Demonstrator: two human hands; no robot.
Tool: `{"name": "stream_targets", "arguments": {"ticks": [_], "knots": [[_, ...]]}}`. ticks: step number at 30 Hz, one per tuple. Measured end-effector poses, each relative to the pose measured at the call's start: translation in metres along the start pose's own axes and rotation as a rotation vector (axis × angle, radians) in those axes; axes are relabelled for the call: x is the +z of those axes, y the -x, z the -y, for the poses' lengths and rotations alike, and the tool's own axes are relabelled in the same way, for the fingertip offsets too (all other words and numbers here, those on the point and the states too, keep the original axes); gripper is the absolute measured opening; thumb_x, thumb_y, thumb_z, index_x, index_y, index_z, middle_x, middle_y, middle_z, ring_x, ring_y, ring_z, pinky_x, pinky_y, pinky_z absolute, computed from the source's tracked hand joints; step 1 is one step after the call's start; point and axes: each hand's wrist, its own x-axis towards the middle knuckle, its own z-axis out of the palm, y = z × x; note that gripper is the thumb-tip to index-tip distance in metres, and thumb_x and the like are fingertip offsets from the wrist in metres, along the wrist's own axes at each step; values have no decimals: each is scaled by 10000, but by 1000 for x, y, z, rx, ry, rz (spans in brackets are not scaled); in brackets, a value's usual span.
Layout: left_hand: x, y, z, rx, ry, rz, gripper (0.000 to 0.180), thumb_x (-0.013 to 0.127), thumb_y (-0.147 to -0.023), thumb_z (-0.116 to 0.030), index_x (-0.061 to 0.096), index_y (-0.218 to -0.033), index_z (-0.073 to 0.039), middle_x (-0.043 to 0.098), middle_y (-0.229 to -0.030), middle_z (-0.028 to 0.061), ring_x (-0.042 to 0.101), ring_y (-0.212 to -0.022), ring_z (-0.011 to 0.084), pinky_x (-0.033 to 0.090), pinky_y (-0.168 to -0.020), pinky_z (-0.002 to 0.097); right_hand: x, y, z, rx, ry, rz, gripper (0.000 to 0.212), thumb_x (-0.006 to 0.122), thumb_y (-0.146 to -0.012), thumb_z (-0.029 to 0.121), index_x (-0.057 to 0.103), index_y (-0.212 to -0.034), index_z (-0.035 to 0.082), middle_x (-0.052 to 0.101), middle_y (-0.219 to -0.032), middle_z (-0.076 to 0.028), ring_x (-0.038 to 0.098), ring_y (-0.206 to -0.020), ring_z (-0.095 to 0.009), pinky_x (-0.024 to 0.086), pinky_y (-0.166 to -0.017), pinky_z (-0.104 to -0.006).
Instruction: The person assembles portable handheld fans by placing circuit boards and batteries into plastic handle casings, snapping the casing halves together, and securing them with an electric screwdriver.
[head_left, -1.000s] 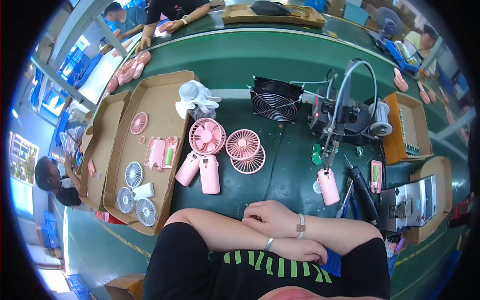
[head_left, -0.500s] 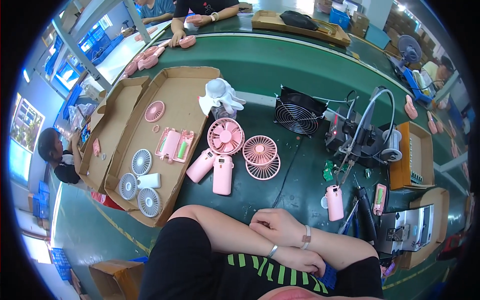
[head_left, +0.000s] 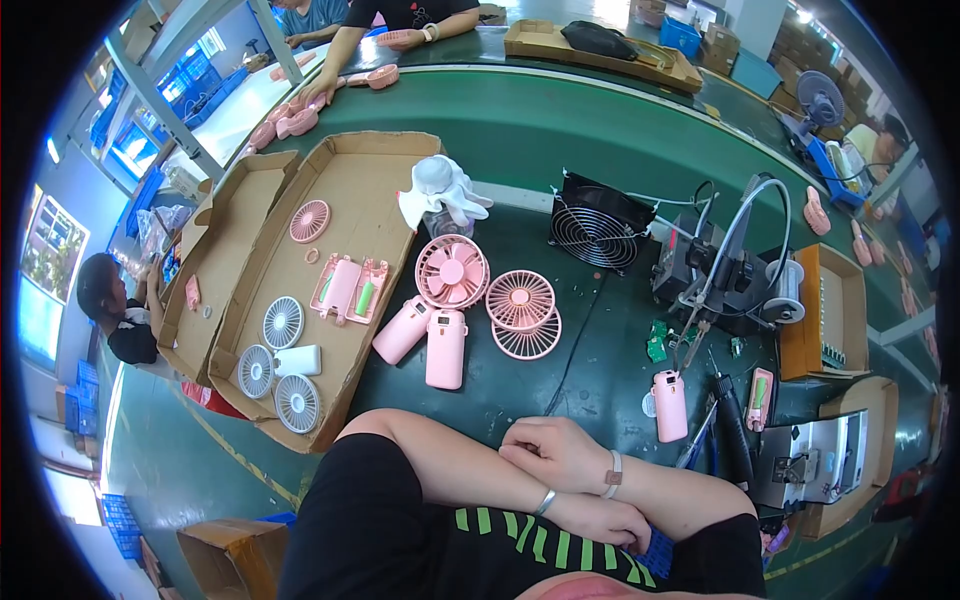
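Note:
My forearms are crossed at the table's front edge. My right hand (head_left: 560, 452), loosely curled, rests over my left forearm. My left hand (head_left: 607, 521) lies under the right forearm, its fingers bent and holding nothing visible. Beyond them stand two pink handles (head_left: 446, 350), beside a round pink fan head (head_left: 452, 272) with blades. Two pink fan grilles (head_left: 520, 301) overlap to their right. Farther right lie a pink handheld-fan body (head_left: 670, 406), a black-handled tool (head_left: 733, 425), pliers (head_left: 698, 436) and an open pink casing (head_left: 760, 400) with a green battery.
Left, a cardboard tray (head_left: 372, 150) holds grilles and casings. A black fan (head_left: 600, 222) and a soldering machine (head_left: 715, 270) with a solder spool (head_left: 785, 290) stand behind. A green conveyor (head_left: 560, 110) crosses beyond; a co-worker's hand (head_left: 318, 90) reaches over pink fans.
The far co-worker's hand has moved left to the pink fans at the belt's left end. A pink fan near it and another at the right have shifted slightly. My hands stay put.

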Motion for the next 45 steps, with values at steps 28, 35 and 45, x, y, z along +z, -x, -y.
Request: {"name": "stream_targets", "arguments": {"ticks": [28, 35, 45], "knots": [[9, -3, 15, 61, -75, -57, 217, 471, -872, -24, 634, -1008, 23, 627, -940, 134, 606, -881, 227, 484, -802, 312, -1, -1, 9, 70, -27, 25, 144, 578, -866, 146, 641, -855, 17, 608, -772, -120, 605, -661, -273, 484, -603, -340], [7, -1, 12, 54, -17, -68, 219, 474, -876, -23, 646, -1007, 8, 626, -931, 120, 602, -875, 219, 477, -802, 306, -2, -3, 10, 55, -6, 26, 153, 582, -867, 160, 640, -851, 19, 613, -782, -128, 611, -669, -288, 487, -605, -345], [7, -3, 13, 55, -39, -42, 223, 482, -863, -16, 654, -1002, 4, 622, -918, 114, 595, -873, 221, 470, -799, 307, -1, -2, 4, 24, 11, 21, 158, 580, -868, 176, 634, -851, 29, 622, -795, -127, 621, -687, -302, 497, -615, -359]]}}
